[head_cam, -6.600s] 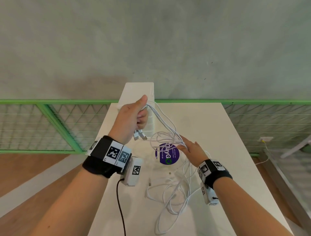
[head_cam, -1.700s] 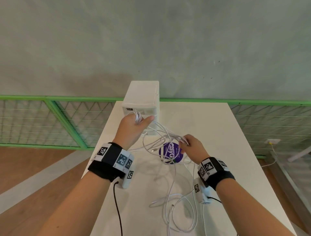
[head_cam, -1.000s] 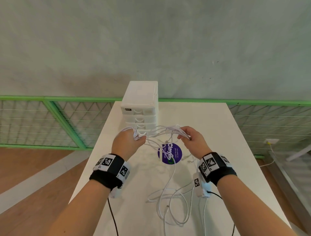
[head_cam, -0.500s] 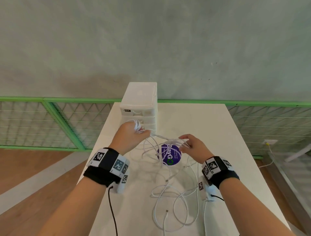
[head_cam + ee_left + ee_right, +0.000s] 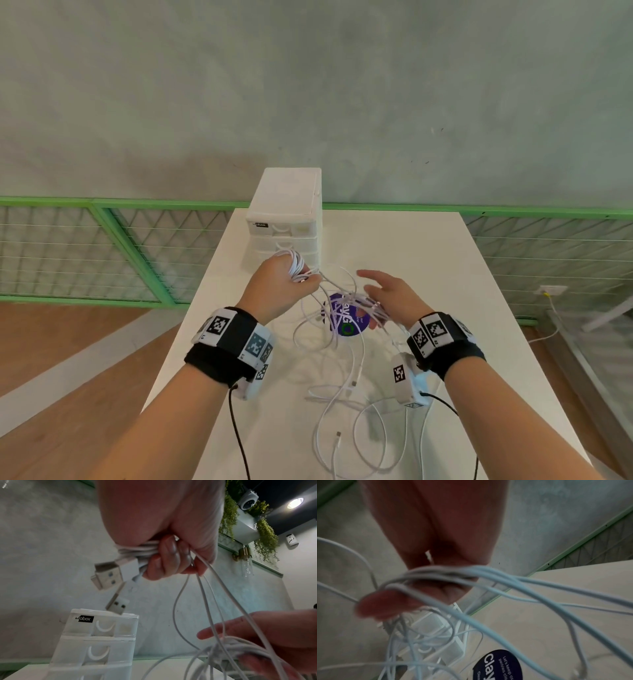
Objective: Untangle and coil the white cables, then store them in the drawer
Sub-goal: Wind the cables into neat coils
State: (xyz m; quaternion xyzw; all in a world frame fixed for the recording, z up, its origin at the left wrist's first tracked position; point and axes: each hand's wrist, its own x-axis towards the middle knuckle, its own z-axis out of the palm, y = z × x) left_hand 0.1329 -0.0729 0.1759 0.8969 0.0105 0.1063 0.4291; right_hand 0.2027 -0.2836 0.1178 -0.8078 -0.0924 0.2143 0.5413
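- Overhead, we see our left hand [image 5: 281, 287] fisted round coiled white cables [image 5: 342, 342] before the drawer unit [image 5: 286, 219]; our right hand [image 5: 387, 294] is spread, strands draped across it.
- Only the left wrist view shows USB plugs [image 5: 111, 573].
- Loose loops lie on the table [image 5: 428, 267].

Grey plaster wall [image 5: 308, 85], green mesh railing [image 5: 102, 246] (white table [image 5: 428, 260] against it), wood floor [image 5: 51, 342]

right hand [image 5: 388, 296] let go its grip and spread its fingers, thin white cables [image 5: 342, 308] now draped across the palm, I think; left hand [image 5: 281, 284] has more loops bunched.
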